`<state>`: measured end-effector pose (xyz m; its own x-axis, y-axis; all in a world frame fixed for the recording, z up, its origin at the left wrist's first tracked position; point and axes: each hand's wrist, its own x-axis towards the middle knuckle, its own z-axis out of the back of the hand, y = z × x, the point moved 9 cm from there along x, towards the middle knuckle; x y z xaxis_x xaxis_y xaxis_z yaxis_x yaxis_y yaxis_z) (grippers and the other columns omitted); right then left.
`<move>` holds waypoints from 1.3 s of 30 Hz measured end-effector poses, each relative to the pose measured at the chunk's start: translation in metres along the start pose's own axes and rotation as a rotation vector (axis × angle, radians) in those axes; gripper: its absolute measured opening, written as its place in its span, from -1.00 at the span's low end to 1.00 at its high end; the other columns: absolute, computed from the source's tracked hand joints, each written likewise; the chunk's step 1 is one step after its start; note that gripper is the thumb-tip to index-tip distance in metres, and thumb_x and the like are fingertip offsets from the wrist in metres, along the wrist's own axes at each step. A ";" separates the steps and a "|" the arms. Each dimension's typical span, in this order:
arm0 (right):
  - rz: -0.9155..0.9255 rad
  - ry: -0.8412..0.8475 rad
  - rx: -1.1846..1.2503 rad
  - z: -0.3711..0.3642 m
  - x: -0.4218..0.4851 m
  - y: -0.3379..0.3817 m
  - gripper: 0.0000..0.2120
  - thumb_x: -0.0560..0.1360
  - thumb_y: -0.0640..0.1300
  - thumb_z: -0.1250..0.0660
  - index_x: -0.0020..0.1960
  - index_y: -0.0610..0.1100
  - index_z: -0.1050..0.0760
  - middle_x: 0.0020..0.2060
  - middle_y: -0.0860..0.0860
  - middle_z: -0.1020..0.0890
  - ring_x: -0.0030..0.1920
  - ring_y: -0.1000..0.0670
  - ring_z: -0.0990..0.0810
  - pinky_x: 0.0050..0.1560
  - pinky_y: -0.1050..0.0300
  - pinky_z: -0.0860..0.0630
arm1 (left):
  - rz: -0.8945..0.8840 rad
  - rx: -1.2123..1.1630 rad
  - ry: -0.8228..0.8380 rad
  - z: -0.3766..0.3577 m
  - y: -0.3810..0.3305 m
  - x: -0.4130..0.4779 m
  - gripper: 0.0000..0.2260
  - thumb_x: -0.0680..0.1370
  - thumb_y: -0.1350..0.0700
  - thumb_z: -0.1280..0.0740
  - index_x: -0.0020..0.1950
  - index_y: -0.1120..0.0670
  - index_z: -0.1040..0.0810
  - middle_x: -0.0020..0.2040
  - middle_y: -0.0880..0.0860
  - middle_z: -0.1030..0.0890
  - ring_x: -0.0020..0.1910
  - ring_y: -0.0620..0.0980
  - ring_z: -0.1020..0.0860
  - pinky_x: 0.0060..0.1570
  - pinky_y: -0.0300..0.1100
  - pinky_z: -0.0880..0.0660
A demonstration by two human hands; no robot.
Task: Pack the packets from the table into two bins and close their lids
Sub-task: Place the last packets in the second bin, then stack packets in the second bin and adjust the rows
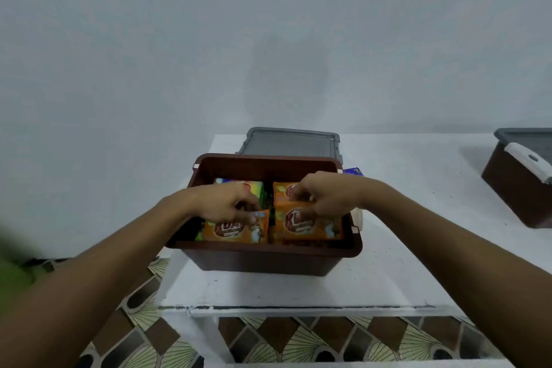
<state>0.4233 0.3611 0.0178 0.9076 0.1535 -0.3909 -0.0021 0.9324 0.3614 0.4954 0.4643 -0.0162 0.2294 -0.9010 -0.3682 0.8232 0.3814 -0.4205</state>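
I am leaning over the open brown bin [268, 257] at the near middle of the white table [403, 263], and both my hands are down inside it, apart from each other. My left hand [230, 203] is pinching the top edge of an orange packet [236, 230] at the near left of the bin; my right hand [325, 197] is closing its fingers on the top edge of another orange packet [307, 225] at the near right. More packets are standing behind these, one with green on it [254, 188] at the far left.

I judge the packets to be light, soft and crinkly — glossy film that would slip under a flat palm, so I am taking them by the sealed top seam, where the film is stiffest. Their contents may be brittle, so I am avoiding squeezing the middles.

The print is blurred: large brown letters on the left packet are reading something like "KU" — I cannot make out the rest.

The grey lid [291, 143] is lying just beyond the bin, not yet on. A small blue packet [354, 171] is peeking out by the bin's far right corner, still on the table. The second bin [513, 185], far right, is already lidded.
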 end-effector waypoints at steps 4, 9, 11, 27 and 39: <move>0.021 -0.009 -0.131 -0.017 0.009 -0.001 -0.68 0.60 -0.04 -0.24 0.34 -0.04 -0.49 0.16 0.02 -0.60 0.02 0.07 -0.56 0.10 0.16 -0.53 | 0.035 0.089 0.034 -0.008 0.008 -0.009 -0.70 0.60 0.00 -0.29 0.31 0.03 -0.54 0.18 -0.06 -0.60 0.04 -0.17 -0.53 0.04 -0.29 -0.48; 0.031 0.100 -0.292 -0.038 0.008 -0.003 -0.65 0.62 -0.02 -0.19 0.38 -0.04 -0.45 0.17 -0.01 -0.60 0.05 0.05 -0.53 0.08 0.16 -0.43 | 0.061 0.079 0.070 -0.007 0.012 -0.012 -0.70 0.57 0.01 -0.34 0.29 0.01 -0.55 0.15 -0.06 -0.61 0.03 -0.16 -0.54 0.03 -0.29 -0.48; 0.055 0.090 -0.328 -0.041 0.008 0.000 -0.64 0.62 -0.01 -0.19 0.39 -0.04 -0.44 0.17 -0.01 -0.59 0.09 0.03 -0.53 0.08 0.15 -0.42 | 0.059 0.076 0.083 -0.007 0.012 -0.010 -0.71 0.57 0.01 -0.34 0.28 0.01 -0.55 0.13 -0.07 -0.60 0.01 -0.18 -0.53 0.00 -0.31 -0.47; 0.118 -0.508 0.019 0.066 0.013 -0.037 -0.85 0.58 -0.09 -0.27 0.05 -0.06 -0.61 -0.09 0.08 -0.67 -0.09 0.12 -0.59 -0.05 0.20 -0.51 | -0.064 -0.196 -0.339 0.090 0.011 0.008 -0.79 0.57 -0.01 -0.33 0.17 -0.01 -0.59 -0.02 -0.10 -0.66 -0.09 -0.18 -0.63 -0.11 -0.29 -0.55; -0.342 -0.590 0.312 0.088 0.067 -0.213 -0.81 0.54 0.01 -0.31 0.08 -0.05 -0.55 0.02 -0.03 -0.64 0.01 -0.01 -0.58 0.00 0.15 -0.45 | 0.517 -0.188 -0.323 0.124 0.120 0.136 -0.44 0.62 -0.24 -0.05 0.44 0.12 -0.35 0.46 0.12 -0.37 0.42 0.12 -0.35 0.28 -0.04 -0.27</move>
<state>0.5219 0.1439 -0.0108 0.9109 -0.4109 -0.0370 0.3597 0.7470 0.5591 0.6896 0.3615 -0.0140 0.7418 -0.5964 -0.3067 0.4656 0.7872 -0.4045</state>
